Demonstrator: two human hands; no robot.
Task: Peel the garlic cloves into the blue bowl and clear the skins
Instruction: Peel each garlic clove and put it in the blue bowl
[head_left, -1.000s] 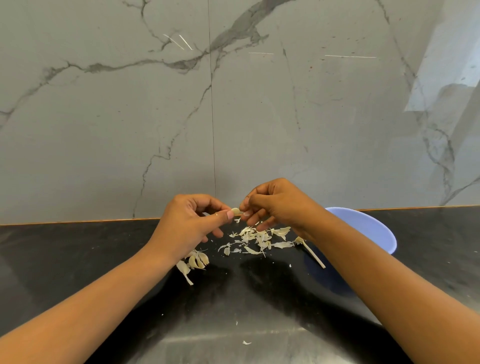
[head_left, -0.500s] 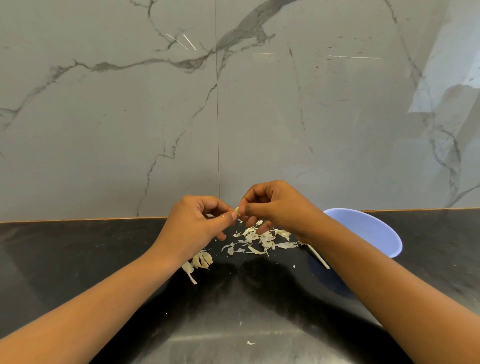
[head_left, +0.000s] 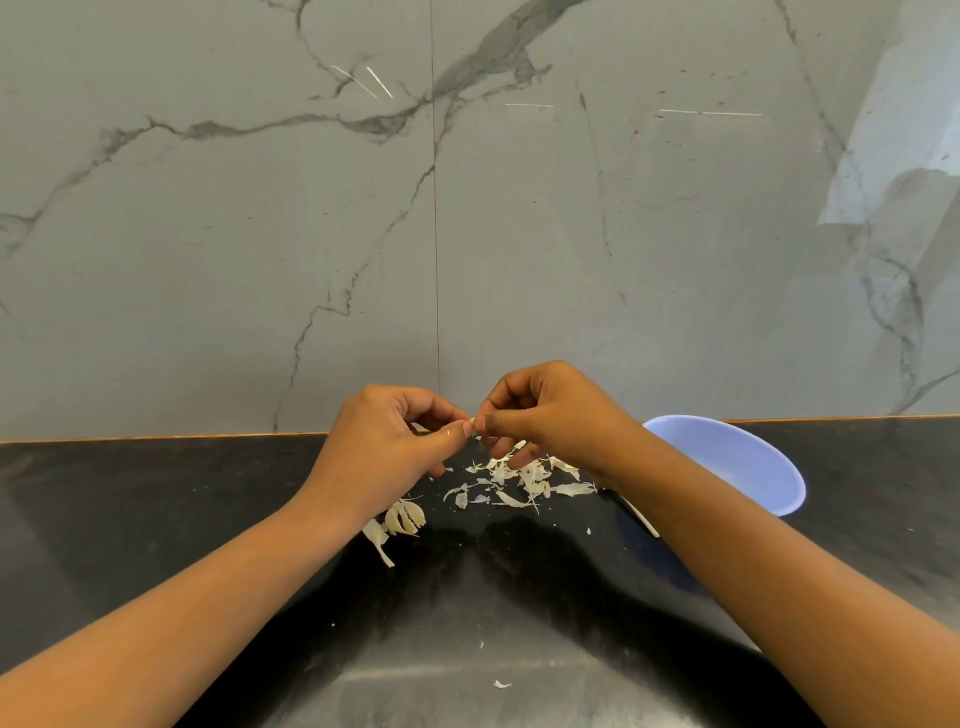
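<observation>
The left hand and right hand meet above the black table, fingers of both curled and pinching one small garlic clove, mostly hidden. Best to grip it firmly in the left and strip with the right thumbnail over the loose skins below, then drop it in the blue bowl at right; unpeeled cloves lie near left

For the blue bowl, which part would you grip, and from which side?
Likely the blue bowl by its far-right rim, coming from the right: it stands upright, that rim is bare, and the right forearm crosses its near-left side.
</observation>
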